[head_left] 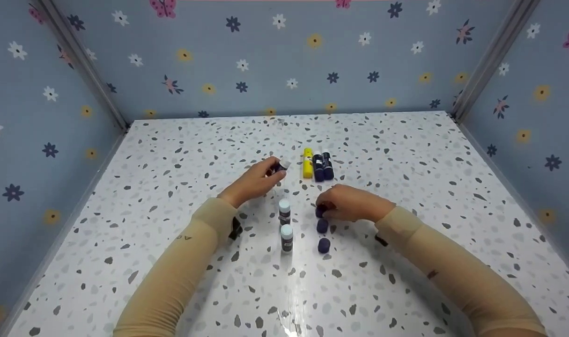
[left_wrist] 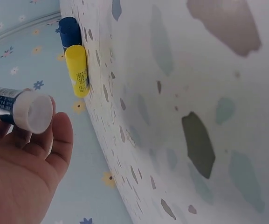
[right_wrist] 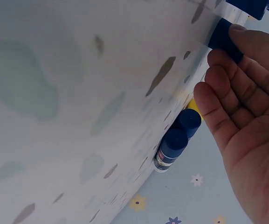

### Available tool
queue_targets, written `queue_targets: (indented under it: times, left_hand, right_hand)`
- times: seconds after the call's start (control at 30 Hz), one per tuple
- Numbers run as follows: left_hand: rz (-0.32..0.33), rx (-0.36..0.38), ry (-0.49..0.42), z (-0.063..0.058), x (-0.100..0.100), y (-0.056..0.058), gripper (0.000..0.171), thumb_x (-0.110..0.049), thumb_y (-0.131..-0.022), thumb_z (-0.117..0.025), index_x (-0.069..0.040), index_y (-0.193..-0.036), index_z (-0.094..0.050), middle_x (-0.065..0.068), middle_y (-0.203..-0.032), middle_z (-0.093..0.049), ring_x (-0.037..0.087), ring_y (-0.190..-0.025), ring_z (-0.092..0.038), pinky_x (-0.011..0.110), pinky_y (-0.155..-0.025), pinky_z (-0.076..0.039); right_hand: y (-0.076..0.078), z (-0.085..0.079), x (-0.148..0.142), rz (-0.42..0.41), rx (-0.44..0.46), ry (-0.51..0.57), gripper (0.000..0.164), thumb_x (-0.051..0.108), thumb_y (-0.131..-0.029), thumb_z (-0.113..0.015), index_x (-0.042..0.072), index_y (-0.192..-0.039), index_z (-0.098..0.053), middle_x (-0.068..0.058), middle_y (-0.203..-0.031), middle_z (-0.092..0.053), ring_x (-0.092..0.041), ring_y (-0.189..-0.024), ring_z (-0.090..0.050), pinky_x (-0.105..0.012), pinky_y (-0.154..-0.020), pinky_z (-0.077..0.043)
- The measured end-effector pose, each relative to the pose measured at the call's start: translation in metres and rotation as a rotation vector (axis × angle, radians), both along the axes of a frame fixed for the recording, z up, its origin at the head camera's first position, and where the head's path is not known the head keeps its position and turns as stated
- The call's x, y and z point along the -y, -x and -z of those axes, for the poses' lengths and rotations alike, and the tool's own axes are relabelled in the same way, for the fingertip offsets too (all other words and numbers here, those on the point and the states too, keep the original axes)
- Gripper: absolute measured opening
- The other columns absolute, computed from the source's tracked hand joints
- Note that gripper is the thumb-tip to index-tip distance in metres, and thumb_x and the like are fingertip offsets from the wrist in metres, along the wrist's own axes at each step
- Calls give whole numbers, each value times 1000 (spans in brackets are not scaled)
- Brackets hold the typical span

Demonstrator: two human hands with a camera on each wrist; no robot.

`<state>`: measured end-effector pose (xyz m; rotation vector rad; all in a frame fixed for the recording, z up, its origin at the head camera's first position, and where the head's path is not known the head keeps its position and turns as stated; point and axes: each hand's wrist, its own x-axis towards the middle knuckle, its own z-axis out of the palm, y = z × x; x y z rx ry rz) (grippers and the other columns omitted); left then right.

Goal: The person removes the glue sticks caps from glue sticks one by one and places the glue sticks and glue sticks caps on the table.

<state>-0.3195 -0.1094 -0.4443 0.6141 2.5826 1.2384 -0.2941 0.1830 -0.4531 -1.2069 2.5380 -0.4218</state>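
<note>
My left hand (head_left: 256, 181) grips a dark blue glue stick (left_wrist: 1, 106) above the table, its white end pointing away from the palm. With thumb and fingertips, my right hand (head_left: 354, 202) pinches a dark blue cap (right_wrist: 224, 39) at the table surface. Two more blue caps (head_left: 322, 226) (head_left: 324, 245) sit in a row toward me from that hand. Left of this row, two glue sticks (head_left: 284, 214) (head_left: 287, 239) stand upright with pale white tops and no blue caps on them.
Beyond the hands, a yellow glue stick (head_left: 307, 163) lies beside two blue-capped glue sticks (head_left: 318, 167) (head_left: 328, 165). The speckled white table (head_left: 172, 290) is bordered by flower-patterned panels (head_left: 265, 51) at the back and both sides.
</note>
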Motion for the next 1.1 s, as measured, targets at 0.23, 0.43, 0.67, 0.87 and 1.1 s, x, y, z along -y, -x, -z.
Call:
queue_targets:
  times: [0.23,0.43,0.67,0.87,1.1]
  left_hand:
    - [19,-40,-19,0,0,0,29,-32,-111,-59,-8,-128,-63,12,-116,-67,23,-99,-63,35,-81,-52]
    - [31,-36,-19,-1,0,-2,31,-32,-109,-64,-7,-129,-66,13,-119,-69,24,-102,-66,39,-86,-55]
    - [41,-14,-38,3,0,0,29,-28,-106,-71,-6,-125,-66,13,-118,-73,26,-106,-71,43,-94,-57]
    - [51,-21,-36,7,-1,2,22,-26,-103,-76,-7,-112,-67,12,-114,-73,25,-105,-69,43,-96,-56]
    - [51,-22,-18,8,-2,1,21,-24,-98,-81,-9,-99,-66,10,-107,-74,22,-98,-67,40,-91,-54]
  right_hand:
    - [1,1,0,11,15,-3,12,9,-100,-75,6,-111,-78,-6,-100,-79,-16,-85,-71,-38,-84,-61]
    - [0,-1,0,22,26,11,10,9,-99,-75,7,-109,-78,-5,-98,-79,-14,-83,-69,-38,-83,-60]
    - [0,-3,0,23,27,7,13,11,-99,-76,7,-111,-78,-6,-99,-79,-16,-84,-70,-39,-84,-61]
    - [0,-2,0,24,35,3,14,12,-99,-76,7,-112,-78,-6,-100,-79,-15,-84,-70,-38,-84,-61]
    - [1,-1,0,31,33,-3,15,12,-100,-76,7,-113,-78,-6,-100,-79,-14,-83,-70,-37,-83,-61]
